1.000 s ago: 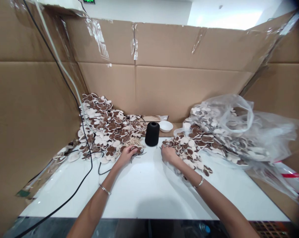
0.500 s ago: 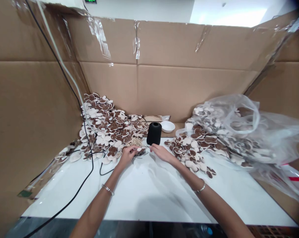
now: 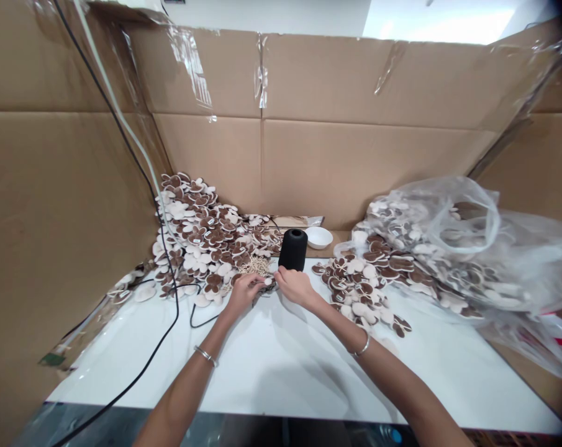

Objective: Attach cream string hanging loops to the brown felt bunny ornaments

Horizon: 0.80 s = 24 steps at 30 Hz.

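My left hand (image 3: 244, 293) is closed in a pinch on a small flower-shaped fabric piece (image 3: 268, 282), whose pale side partly shows at the fingertips. Fingers bent together, my right hand (image 3: 294, 287) meets the right side of that piece; what it grips is too small to make out. Just behind the hands stands a black cone of thread (image 3: 292, 249). A tangle of cream cords (image 3: 256, 266) lies beyond my left fingers, and some dark scraps sit on the table under the piece.
A big heap of brown and white flower pieces (image 3: 210, 236) rises at left. Another pile (image 3: 355, 285) lies at right, spilling from a clear plastic bag (image 3: 518, 248). A white bowl (image 3: 318, 237) stands behind the cone. A black cable (image 3: 171, 323) crosses the left side; cardboard walls (image 3: 318, 167) surround the white table (image 3: 243, 385).
My right hand has moved slightly left, closer to my left hand and the flower piece. The whole view has shifted a little. My left hand keeps its pinch.
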### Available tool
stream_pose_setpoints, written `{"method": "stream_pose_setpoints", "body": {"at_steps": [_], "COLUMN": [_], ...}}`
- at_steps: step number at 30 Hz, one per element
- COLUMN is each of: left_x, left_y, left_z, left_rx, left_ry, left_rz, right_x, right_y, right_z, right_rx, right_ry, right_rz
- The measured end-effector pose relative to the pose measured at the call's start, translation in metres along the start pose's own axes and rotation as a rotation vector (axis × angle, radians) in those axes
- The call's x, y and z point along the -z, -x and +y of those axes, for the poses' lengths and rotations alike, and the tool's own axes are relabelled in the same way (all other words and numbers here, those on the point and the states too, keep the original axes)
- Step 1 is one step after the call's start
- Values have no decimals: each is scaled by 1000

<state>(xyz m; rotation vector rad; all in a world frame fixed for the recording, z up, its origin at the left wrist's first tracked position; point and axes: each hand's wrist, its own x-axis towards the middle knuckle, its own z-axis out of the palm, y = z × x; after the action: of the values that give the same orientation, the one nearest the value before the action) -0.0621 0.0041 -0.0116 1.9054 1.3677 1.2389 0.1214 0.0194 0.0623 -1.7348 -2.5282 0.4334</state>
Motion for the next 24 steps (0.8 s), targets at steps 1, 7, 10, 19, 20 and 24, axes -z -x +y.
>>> {"method": "stream_pose_setpoints", "body": {"at_steps": [1, 7, 10, 19, 20, 24], "left_x": [0, -2, -3, -6, -7, -10], "left_y": [0, 3, 3, 8, 9, 10], "left_z": [1, 2, 1, 8, 9, 11], "left_rx": [-11, -154, -227, -337, -340, -333], "left_ry": [-16, -140, -212, -456, -472, -492], "left_rz": [4, 25, 27, 71, 77, 108], "right_x": [0, -1, 0, -1, -1, -4], "right_y": [0, 1, 2, 2, 2, 0], "right_z": [-2, -5, -6, -9, -9, -8], "right_rx": [-7, -8, 2, 17, 19, 29], "right_ry": [6, -4, -16, -31, -28, -13], "right_rz": [-8, -25, -17, -18, -18, -6]}}
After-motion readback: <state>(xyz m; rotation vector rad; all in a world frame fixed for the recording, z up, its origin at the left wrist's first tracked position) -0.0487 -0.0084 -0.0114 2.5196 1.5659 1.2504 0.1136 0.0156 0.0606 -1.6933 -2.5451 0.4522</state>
